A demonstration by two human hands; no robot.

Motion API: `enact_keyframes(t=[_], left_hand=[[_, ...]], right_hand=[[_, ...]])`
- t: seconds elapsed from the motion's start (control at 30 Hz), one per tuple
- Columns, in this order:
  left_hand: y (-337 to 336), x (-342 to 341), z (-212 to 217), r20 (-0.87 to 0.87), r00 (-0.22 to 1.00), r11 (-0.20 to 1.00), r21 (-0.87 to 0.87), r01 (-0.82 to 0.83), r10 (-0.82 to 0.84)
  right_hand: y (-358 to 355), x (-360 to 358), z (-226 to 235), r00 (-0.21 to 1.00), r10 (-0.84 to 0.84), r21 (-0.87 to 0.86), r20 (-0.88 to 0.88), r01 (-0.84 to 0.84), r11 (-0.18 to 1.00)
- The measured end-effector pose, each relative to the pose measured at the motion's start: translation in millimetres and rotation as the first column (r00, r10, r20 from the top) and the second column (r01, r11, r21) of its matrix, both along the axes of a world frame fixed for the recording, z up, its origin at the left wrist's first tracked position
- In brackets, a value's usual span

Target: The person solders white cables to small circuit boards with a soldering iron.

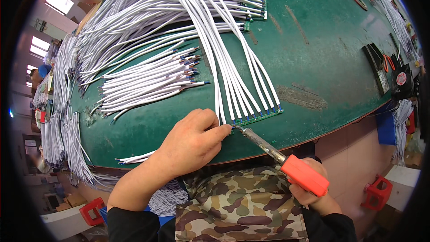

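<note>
My right hand (309, 183) is closed round the red handle of a soldering iron (273, 152). The iron's tip meets the left end of a narrow green circuit board (257, 118) near the table's front edge. My left hand (197, 136) pinches a white cable (217, 94) at that same end, close to the tip; the fingers hide part of the joint. Several white cables (237, 80) with blue wire ends run from the board up toward the far side of the table.
A bundle of short white cables (143, 80) lies to the left, and a large heap of longer ones (134, 13) lies behind it. Two loose cables (134, 157) rest by the front edge. At the right edge stands a black fan (401, 78) beside orange-handled pliers (388, 62).
</note>
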State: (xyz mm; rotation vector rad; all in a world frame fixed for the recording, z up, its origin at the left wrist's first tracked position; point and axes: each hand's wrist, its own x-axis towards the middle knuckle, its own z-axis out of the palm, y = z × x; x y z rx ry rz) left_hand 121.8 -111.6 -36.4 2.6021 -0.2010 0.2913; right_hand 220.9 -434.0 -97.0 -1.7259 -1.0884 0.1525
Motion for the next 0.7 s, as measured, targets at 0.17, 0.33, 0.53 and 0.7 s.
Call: enact_keyframes(t=[0.17, 0.33, 0.53, 0.7], left_hand=[[-0.5, 0.3, 1.1, -0.008, 1.000, 1.000, 0.005, -0.003, 0.003], [-0.9, 0.4, 1.6, -0.015, 1.000, 1.000, 0.005, -0.004, 0.004], [-1.2, 0.8, 2.6, -0.010, 1.000, 1.000, 0.003, -0.003, 0.003], [-1.1, 0.6, 3.5, -0.023, 1.000, 1.000, 0.010, -0.004, 0.004]], right_hand=[[1.5, 0.2, 1.8, 1.000, 0.011, 0.009, 0.004, -0.011, 1.000], [6.0, -3.1, 1.7, 0.998, -0.044, 0.092, -0.041, 0.048, 0.995], [-2.3, 2.9, 2.0, 1.000, 0.010, 0.020, 0.023, -0.010, 1.000], [-1.2, 1.3, -0.9, 0.999, -0.019, 0.029, 0.049, 0.017, 0.999]])
